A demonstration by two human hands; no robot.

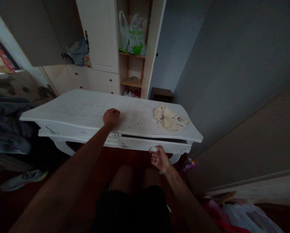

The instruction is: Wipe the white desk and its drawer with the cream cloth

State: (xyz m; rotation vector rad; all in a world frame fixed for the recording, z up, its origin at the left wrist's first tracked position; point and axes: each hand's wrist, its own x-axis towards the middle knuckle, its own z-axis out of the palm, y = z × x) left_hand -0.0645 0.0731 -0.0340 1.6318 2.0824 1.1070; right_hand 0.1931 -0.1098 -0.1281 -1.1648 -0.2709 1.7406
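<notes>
A white worn desk [69, 111] stands in front of me. My left hand [111, 117] rests closed as a fist on the desktop near its front edge. My right hand [160, 159] is closed around the small white knob [154, 149] of the right drawer [145, 144], which stands slightly pulled out. A crumpled cream cloth [169, 118] lies on the desktop at the right, apart from both hands. My bare knees show below the drawer.
A cream wardrobe [103, 38] with open shelves and plastic bags [132, 34] stands behind the desk. A grey wall runs along the right. A sneaker [23, 179] lies on the dark floor at left, dark bedding [6, 126] beside it, bags at lower right.
</notes>
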